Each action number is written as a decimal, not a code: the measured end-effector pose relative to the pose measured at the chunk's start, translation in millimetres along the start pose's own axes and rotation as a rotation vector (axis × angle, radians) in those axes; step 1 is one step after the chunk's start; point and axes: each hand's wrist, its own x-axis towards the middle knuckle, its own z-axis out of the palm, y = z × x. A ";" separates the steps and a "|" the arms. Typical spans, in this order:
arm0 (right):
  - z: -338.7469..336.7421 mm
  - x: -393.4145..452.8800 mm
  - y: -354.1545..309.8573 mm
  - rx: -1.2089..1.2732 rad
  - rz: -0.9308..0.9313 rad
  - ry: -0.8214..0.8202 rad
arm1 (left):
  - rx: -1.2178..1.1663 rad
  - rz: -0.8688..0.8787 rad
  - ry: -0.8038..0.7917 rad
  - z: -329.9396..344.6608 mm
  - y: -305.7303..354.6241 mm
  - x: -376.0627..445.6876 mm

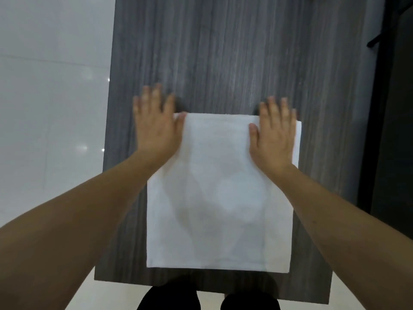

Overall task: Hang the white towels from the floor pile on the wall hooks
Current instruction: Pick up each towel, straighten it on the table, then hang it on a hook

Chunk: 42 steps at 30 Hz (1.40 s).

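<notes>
head view: white towel [219, 193] hung flat on dark panel [223, 52]; left hand [155, 124], right hand [273, 135] spread flat, pressing top corners. soft, light, limp; best pinched at top edge.

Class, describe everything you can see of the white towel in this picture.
The white towel is a plain, soft-looking cloth rectangle with a stitched hem along its lower edge. It hangs flat against a dark grey wood-grain panel, its top edge straight. The left hand lies with straight fingers at its upper left corner, and the right hand lies flat on its upper right corner.
</notes>
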 end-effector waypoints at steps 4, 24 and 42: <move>-3.9 22.0 -41.5 0.042 -0.234 -0.059 | -0.172 0.341 -0.143 1.2 43.2 13.2; -147.5 -14.2 -77.5 0.165 -0.255 -0.238 | -0.384 0.103 -0.295 -156.5 68.0 -25.8; -603.2 -75.1 -243.1 0.222 -0.691 0.414 | -0.318 0.038 0.422 -639.8 41.5 -180.6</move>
